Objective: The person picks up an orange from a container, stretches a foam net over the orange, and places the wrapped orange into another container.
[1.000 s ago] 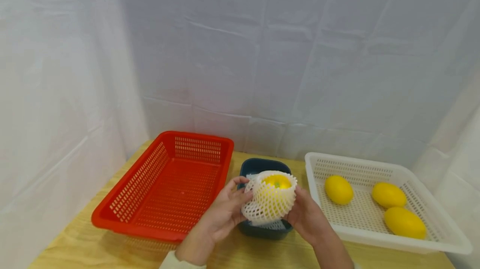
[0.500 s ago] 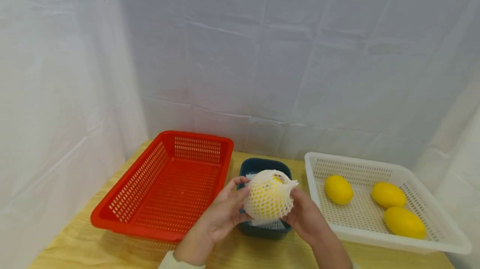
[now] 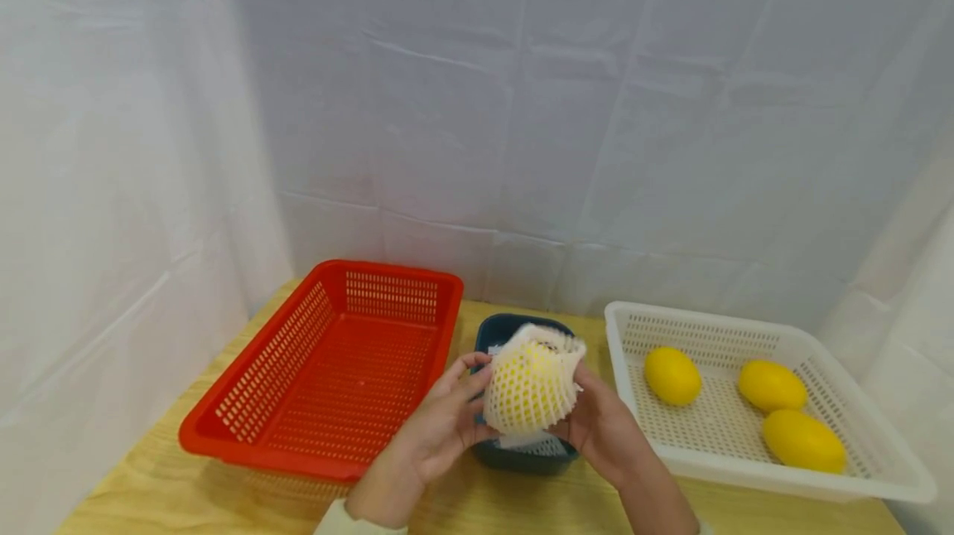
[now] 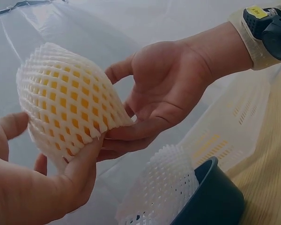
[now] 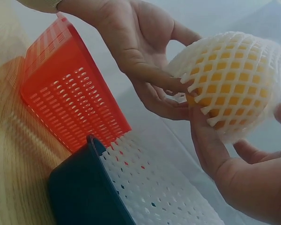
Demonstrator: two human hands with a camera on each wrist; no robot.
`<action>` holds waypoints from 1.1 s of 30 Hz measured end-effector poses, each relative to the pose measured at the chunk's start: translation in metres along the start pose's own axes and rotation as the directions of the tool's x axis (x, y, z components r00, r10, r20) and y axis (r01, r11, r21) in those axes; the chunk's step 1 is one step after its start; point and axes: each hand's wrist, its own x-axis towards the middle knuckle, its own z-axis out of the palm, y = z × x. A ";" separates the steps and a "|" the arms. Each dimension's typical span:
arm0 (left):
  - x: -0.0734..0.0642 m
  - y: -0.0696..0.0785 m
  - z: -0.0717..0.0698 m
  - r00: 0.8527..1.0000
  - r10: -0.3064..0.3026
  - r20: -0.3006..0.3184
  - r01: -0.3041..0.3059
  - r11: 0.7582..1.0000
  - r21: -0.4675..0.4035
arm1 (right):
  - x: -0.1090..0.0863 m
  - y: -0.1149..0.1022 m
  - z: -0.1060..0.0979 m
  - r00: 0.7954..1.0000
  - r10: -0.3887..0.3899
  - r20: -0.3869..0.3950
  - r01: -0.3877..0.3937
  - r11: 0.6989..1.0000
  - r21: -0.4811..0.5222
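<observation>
Left hand (image 3: 440, 423), head view: angled up from lower centre, half-curled, gripping the left side of a yellow fruit (image 3: 529, 378).
Right hand (image 3: 602, 427), head view: tilted inward from lower right of centre, half-curled, holding the opposite side.
Fruit's place, head view: lower centre, over a dark blue bin (image 3: 514, 460).
Foam net (image 4: 68, 101), left wrist view: upper left, white, diamond gaps showing yellow.
Fruit, right wrist view: upper right, partly bare at the jagged net rim.

I'm getting matt, spongy-looking foam netting (image 3: 531, 390) up close, rough-latticed; now 3 smooth, softly glossy yellow fruits (image 3: 672, 376), a shiny red plastic basket (image 3: 350, 386), duller white plastic basket (image 3: 715, 427), smooth plastic tub (image 5: 79, 187), wood-grained tabletop (image 3: 164, 481), creased sheeting (image 3: 447, 146).
</observation>
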 end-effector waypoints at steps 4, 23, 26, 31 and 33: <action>0.000 -0.001 0.000 1.000 -0.006 -0.006 0.006 1.000 0.007 | 0.000 0.000 0.001 1.000 0.011 -0.021 -0.011 0.999 0.032; 0.001 -0.002 0.001 0.999 -0.018 -0.031 0.018 1.000 0.000 | 0.001 0.001 -0.002 1.000 -0.005 0.012 0.005 1.000 0.006; 0.001 -0.002 0.001 0.999 -0.018 -0.037 0.018 1.000 0.016 | 0.002 0.001 -0.002 1.000 0.003 -0.005 -0.003 1.000 0.005; 0.001 -0.003 0.001 0.999 -0.021 -0.029 0.021 1.000 0.015 | 0.004 0.002 -0.002 1.000 0.008 -0.009 -0.008 1.000 -0.005; 0.001 -0.003 0.001 0.999 -0.023 -0.026 0.023 1.000 0.002 | 0.004 0.003 -0.002 1.000 0.004 -0.007 -0.004 1.000 -0.017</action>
